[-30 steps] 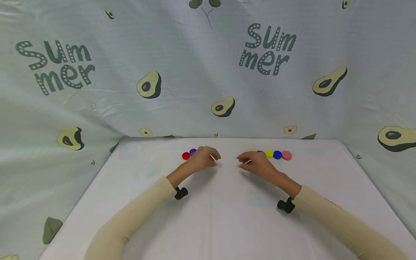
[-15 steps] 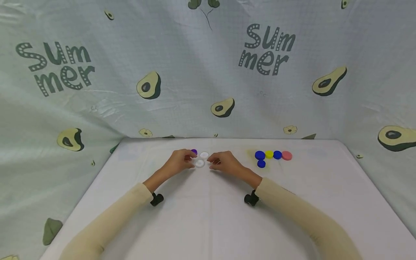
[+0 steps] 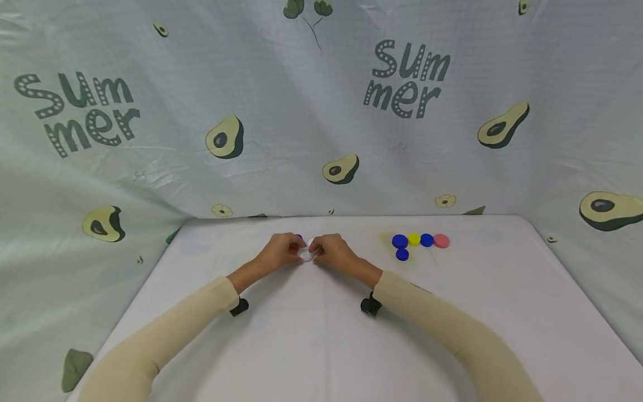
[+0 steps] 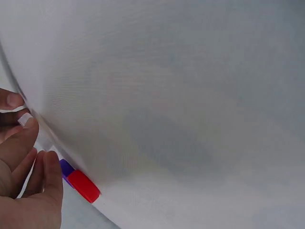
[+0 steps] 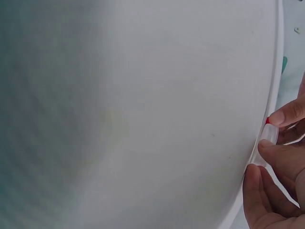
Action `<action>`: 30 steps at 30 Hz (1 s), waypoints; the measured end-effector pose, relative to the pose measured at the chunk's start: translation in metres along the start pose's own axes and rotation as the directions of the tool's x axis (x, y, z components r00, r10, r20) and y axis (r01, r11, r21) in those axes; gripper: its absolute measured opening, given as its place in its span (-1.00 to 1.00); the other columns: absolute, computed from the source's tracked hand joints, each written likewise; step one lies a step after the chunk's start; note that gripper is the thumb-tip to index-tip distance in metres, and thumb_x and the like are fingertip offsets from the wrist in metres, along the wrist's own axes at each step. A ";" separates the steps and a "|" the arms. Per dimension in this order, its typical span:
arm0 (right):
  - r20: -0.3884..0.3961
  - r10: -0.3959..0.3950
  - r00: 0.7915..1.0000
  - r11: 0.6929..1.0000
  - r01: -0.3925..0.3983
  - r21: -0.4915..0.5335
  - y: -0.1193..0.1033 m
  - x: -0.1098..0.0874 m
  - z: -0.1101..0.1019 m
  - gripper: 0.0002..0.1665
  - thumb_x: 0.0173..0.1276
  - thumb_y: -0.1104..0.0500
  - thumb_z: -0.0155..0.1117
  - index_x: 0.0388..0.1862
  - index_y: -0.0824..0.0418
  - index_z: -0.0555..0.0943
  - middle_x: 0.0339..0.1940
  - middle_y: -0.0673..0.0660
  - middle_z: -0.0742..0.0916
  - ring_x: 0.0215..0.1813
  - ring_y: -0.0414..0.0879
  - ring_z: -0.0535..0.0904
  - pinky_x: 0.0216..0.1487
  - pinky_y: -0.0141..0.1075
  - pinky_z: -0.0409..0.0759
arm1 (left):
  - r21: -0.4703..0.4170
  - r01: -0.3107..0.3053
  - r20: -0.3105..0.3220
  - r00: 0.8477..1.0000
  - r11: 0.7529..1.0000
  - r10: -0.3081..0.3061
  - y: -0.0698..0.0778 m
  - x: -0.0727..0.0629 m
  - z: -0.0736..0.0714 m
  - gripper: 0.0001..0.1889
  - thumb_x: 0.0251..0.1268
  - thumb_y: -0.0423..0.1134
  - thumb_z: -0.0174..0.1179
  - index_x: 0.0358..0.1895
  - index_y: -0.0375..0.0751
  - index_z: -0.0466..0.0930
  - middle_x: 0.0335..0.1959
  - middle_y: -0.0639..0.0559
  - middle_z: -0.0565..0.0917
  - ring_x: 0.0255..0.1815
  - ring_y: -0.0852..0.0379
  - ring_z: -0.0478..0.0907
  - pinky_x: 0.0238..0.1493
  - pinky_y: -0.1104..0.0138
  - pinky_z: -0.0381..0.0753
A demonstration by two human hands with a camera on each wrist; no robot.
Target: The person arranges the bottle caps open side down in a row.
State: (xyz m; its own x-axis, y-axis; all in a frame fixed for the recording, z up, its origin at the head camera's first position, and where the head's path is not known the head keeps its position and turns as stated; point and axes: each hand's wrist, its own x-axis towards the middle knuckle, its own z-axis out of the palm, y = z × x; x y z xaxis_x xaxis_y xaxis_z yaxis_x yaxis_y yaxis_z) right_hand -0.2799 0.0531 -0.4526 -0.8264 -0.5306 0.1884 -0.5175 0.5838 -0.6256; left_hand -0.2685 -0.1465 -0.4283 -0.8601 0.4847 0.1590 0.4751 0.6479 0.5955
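A white cap (image 3: 306,254) lies on the far part of the white table, between the two hands. My left hand (image 3: 277,251) has its thumb and fingers at the cap's left side. From the other side my right hand (image 3: 339,253) grips it, the thumb resting on the white cap (image 5: 269,133) in the right wrist view. A second white cap is mostly hidden behind the fingers. Beyond the left hand show a purple cap (image 4: 66,169) and a red cap (image 4: 84,186), side by side in the left wrist view.
To the right stand two blue caps (image 3: 400,241), one a little nearer than the other (image 3: 402,254), a yellow cap (image 3: 414,239), another blue cap (image 3: 427,240) and a pink cap (image 3: 441,241). A printed curtain (image 3: 281,111) hangs behind the white table (image 3: 321,335).
Both hands have moved left from the table's middle, the right one farther, and come together at the white caps. The blue caps at the right have come into full view.
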 end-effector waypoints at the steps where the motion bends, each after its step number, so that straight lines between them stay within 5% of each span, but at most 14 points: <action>1: -0.001 0.003 1.000 1.000 -0.003 0.005 0.000 0.000 0.000 -0.76 0.13 0.40 0.56 -0.20 0.29 0.75 -0.28 0.11 0.80 -0.21 -0.11 0.71 -0.17 -0.38 0.66 | -0.001 0.001 0.001 1.000 1.000 -0.001 0.000 0.000 0.000 -0.70 -0.01 -0.52 0.53 -0.15 -0.48 0.71 -0.18 -0.26 0.74 -0.16 -0.12 0.70 -0.08 0.19 0.73; 10: -0.046 0.035 0.998 0.998 -0.033 0.045 -0.002 0.002 -0.004 -0.81 0.17 0.44 0.51 -0.24 0.27 0.76 -0.25 0.11 0.79 -0.21 -0.12 0.71 -0.21 -0.42 0.65 | -0.092 0.044 -0.011 0.999 0.995 -0.045 -0.002 0.001 0.000 -0.73 0.10 -0.48 0.48 -0.11 -0.45 0.71 -0.13 -0.24 0.76 -0.10 -0.12 0.73 -0.06 0.20 0.74; 16: -0.117 -0.029 0.993 0.992 0.043 0.117 0.001 -0.007 -0.010 -0.81 0.28 0.34 0.47 -0.12 0.23 0.77 -0.15 0.10 0.78 -0.13 -0.11 0.73 -0.10 -0.42 0.69 | -0.183 0.063 -0.056 0.996 0.981 -0.074 0.001 -0.007 -0.003 -0.78 0.25 -0.40 0.41 -0.07 -0.42 0.73 -0.09 -0.22 0.76 -0.03 -0.08 0.74 -0.04 0.27 0.74; 23: -0.237 -0.091 0.967 0.965 0.145 0.220 -0.002 -0.022 -0.019 -0.68 0.33 0.30 0.44 0.07 0.22 0.75 -0.02 0.14 0.78 -0.06 -0.05 0.76 -0.03 -0.37 0.72 | -0.206 0.012 -0.113 0.993 0.979 -0.036 0.011 -0.015 -0.005 -0.79 0.45 -0.24 0.27 0.01 -0.26 0.73 -0.05 -0.08 0.77 -0.04 0.05 0.72 -0.04 0.29 0.72; 30: -0.289 -0.075 0.954 0.960 0.148 0.239 -0.010 -0.035 -0.024 -0.70 0.37 0.21 0.43 0.07 0.16 0.76 -0.09 0.07 0.79 -0.11 -0.14 0.74 -0.05 -0.39 0.72 | -0.300 -0.063 -0.178 0.984 0.952 0.009 0.022 -0.025 -0.003 -0.75 0.54 -0.28 0.15 0.11 -0.34 0.65 -0.02 -0.24 0.75 -0.09 -0.03 0.75 0.02 0.23 0.73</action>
State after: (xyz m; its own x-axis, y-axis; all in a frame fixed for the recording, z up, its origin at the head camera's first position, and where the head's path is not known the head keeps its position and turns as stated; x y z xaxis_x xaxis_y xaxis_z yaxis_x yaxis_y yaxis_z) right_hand -0.2516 0.0807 -0.4347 -0.8138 -0.3730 0.4458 -0.5661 0.3349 -0.7532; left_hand -0.2366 -0.1463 -0.4162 -0.8753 0.3778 0.3018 0.4505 0.4103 0.7929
